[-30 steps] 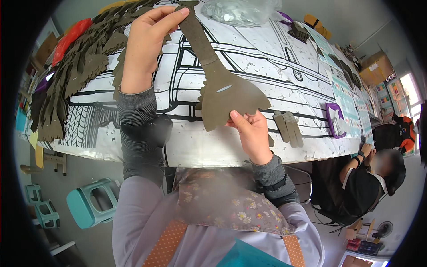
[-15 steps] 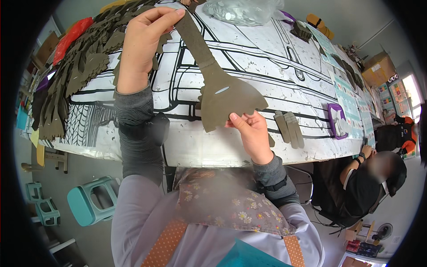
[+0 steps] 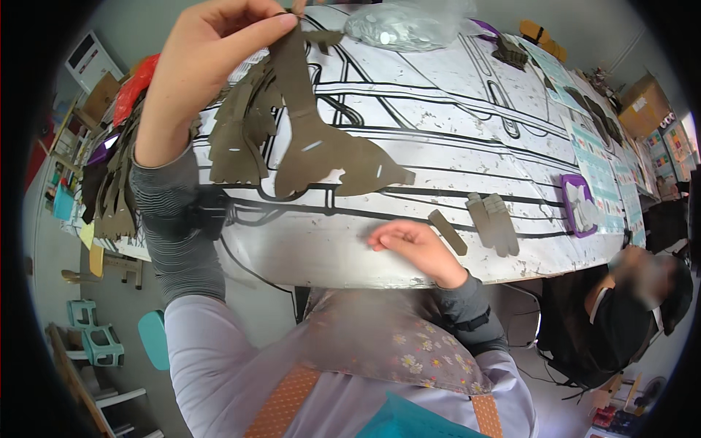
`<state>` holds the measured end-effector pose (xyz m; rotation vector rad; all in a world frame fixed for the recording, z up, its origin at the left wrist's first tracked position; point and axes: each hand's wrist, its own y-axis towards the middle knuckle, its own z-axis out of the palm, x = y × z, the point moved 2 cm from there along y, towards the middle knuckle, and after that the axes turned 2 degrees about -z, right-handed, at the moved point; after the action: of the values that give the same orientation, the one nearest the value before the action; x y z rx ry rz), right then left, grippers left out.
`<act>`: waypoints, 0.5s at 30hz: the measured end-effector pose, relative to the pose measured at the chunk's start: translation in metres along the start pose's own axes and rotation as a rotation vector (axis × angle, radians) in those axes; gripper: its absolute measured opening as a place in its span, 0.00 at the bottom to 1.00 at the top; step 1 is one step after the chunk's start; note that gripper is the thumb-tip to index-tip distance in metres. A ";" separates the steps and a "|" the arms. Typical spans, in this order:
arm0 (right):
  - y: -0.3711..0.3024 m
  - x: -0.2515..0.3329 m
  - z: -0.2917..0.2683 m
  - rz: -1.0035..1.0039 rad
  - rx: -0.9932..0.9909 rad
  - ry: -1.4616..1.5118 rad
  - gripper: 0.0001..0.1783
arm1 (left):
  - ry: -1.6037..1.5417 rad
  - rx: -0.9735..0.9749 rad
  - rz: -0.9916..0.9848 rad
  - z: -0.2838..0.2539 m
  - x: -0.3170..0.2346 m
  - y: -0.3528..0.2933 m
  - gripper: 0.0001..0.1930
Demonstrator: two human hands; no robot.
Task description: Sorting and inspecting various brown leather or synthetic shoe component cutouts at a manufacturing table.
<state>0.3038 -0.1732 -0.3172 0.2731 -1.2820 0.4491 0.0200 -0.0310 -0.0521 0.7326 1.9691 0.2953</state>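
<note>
My left hand [image 3: 219, 55] pinches the narrow end of a flat olive-brown cut piece [image 3: 298, 142], leather-like, at the far left of the table. Its strip hangs down from my fingertips and flares at the lower end, with a small pale slit in it. Beside that flare lies a similar brown piece [image 3: 365, 162], with its own slit and a narrow tip toward the right. Over the table's near edge is my right hand [image 3: 416, 248], fingers loosely stretched, holding nothing. Just right of it lie a short brown strip [image 3: 447, 232] and several narrow strips [image 3: 493, 223] grouped together.
Stacks of brown cut pieces [image 3: 244, 124] cover the table's left side. A clear plastic bag of pale discs [image 3: 409, 25] sits at the back. Toward the right stands a purple tray [image 3: 578, 206]. A person in black [image 3: 606, 314] sits at the right edge.
My right hand has let go of the flared end and drawn down toward the table edge. My left hand has moved left with the piece, which now hangs lower.
</note>
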 end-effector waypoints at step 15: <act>-0.029 -0.014 -0.030 0.014 -0.079 -0.134 0.10 | 0.306 0.044 -0.422 -0.137 0.044 -0.063 0.10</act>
<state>0.3398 -0.1885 -0.3375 0.2310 -1.4299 0.3965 -0.1365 -0.0404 -0.0466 0.2938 2.3678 0.1121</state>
